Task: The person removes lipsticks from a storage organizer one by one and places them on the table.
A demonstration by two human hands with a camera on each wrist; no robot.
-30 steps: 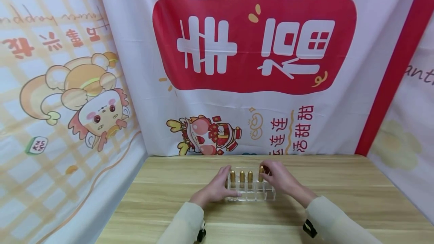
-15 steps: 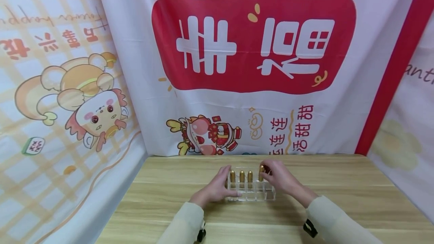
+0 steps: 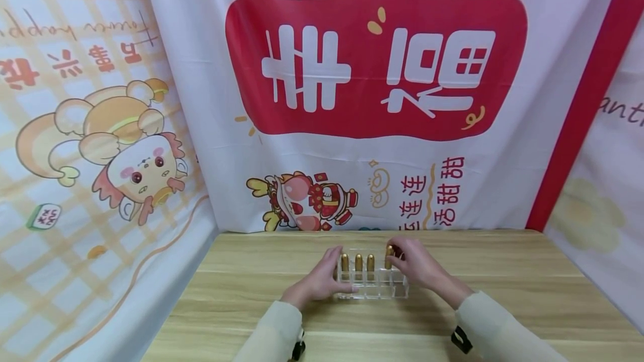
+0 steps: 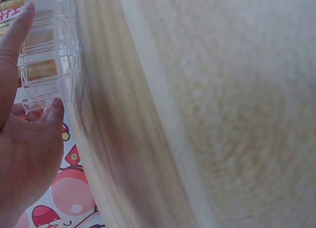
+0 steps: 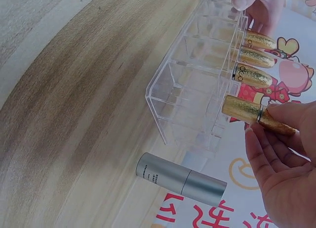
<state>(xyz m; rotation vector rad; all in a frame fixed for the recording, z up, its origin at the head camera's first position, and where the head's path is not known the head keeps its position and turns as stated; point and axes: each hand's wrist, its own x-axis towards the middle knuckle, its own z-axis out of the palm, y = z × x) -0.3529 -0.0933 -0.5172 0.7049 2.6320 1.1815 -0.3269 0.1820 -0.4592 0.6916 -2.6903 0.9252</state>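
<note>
1. The right hand (image 5: 291, 159) pinches the upper end of one gold tube (image 5: 242, 108) between thumb and fingers; the tube's lower end is at the back row of the clear organizer (image 3: 379, 291), toward the right end. Whether that end is inside the rim, I cannot tell.
2. The left hand (image 3: 322, 278) grips the organizer's left end, thumb in front, fingers spread toward the rear edge.
3. Three gold tubes (image 3: 358, 262) stand upright in the back row, close together from the left end; a wider gap separates the third from the held one.
4. A silver tube (image 5: 180, 178) is just beside the organizer's right end, below the right hand in the right wrist view; upright or lying, I cannot tell.
5. The table's (image 3: 493, 272) far edge runs along a printed cloth (image 3: 302, 149), near the organizer's rear; both side edges are well apart from the hands.
6. Wood stretches from the organizer's front toward the person, between two sleeves (image 3: 503, 323).
</note>
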